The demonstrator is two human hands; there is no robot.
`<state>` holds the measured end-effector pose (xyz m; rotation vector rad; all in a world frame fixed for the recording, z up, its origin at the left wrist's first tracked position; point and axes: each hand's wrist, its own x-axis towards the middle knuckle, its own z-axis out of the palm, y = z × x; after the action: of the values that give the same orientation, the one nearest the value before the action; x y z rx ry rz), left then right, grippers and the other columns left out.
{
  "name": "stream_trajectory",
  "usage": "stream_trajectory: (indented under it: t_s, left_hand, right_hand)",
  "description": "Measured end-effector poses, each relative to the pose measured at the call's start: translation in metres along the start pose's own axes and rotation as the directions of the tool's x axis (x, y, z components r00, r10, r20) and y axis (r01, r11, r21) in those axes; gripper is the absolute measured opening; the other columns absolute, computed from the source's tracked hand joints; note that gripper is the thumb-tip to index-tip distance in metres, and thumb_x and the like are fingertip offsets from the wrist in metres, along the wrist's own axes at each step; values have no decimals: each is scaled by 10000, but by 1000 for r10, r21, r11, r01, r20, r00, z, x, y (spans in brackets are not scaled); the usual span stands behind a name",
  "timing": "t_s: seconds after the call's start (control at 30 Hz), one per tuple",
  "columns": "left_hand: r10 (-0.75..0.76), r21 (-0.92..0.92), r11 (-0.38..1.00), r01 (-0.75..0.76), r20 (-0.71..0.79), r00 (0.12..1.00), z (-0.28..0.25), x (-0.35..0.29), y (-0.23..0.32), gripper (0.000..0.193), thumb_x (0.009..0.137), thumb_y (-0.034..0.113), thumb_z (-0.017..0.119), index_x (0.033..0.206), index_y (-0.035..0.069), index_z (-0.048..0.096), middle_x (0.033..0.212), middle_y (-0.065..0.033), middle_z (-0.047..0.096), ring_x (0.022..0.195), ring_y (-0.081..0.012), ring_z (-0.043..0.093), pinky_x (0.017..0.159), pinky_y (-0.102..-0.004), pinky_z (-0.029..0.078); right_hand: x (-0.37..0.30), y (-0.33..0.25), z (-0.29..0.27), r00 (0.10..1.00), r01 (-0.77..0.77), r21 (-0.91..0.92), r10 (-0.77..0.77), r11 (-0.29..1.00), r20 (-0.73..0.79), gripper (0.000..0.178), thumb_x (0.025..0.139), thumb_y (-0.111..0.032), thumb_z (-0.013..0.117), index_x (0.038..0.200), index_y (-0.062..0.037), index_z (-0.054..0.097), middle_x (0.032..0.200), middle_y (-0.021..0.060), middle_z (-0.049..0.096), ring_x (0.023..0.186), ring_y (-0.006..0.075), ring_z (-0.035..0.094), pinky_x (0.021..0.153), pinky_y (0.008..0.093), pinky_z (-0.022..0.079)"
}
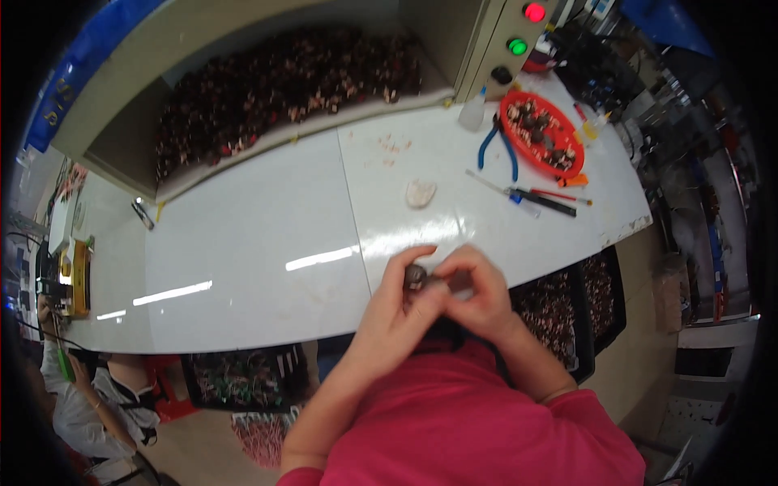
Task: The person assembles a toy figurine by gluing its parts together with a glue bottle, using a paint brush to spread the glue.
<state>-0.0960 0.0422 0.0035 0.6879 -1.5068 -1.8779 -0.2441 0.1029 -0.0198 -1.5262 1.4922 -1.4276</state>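
Observation:
Close to the table's front edge, my two hands meet in front of my body. A small dark, rounded part (416,276) shows between the thumb and fingers of my left hand (393,320), which is closed round it. My right hand (484,301) is closed too, its fingertips almost touching the left thumb. Something dark and blurred (460,282) shows between the right fingers, too unclear to name. Beyond the hands a whitish lump (421,193) lies on the white table (267,235).
An open-fronted cabinet (466,49) holds a heap of small dark parts (284,85). At right lie a red basket (577,162) of similar parts, blue-handled pliers (512,154), screwdrivers (547,202) and a clear bottle (472,112). Black bins (579,324) stand below. Another person (101,405) sits at left.

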Motion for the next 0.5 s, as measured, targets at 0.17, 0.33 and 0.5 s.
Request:
stream_trajectory:
  t_s: [0.17,0.33,0.5]
  left_hand:
    - [-74,-126,990,59,-123,990,-16,-5,-5,381,912,150,593,1235,38,424,816,5,476,691,-47,432,596,-198,381]
    - [49,54,998,-43,-115,992,-15,-7,-13,380,911,196,570,1232,47,430,727,-19,429,641,-104,423,566,-264,387]
    - [252,95,967,-238,-187,950,-5,-11,-19,364,908,232,574,1152,23,404,751,-81,472,654,-155,449,604,-320,410]
  right_hand:
    - [35,-19,-11,964,3,-118,29,993,264,350,743,-61,726,1058,-47,572,942,69,578,885,181,585,787,300,474]
    - [94,37,-80,966,65,-368,-150,928,-208,362,837,-42,594,1188,-20,507,1105,86,547,1006,175,524,882,292,428]
    - [146,109,-158,983,21,-358,-84,933,-163,465,943,-192,556,1329,19,404,1321,146,476,1192,217,476,1007,315,366]
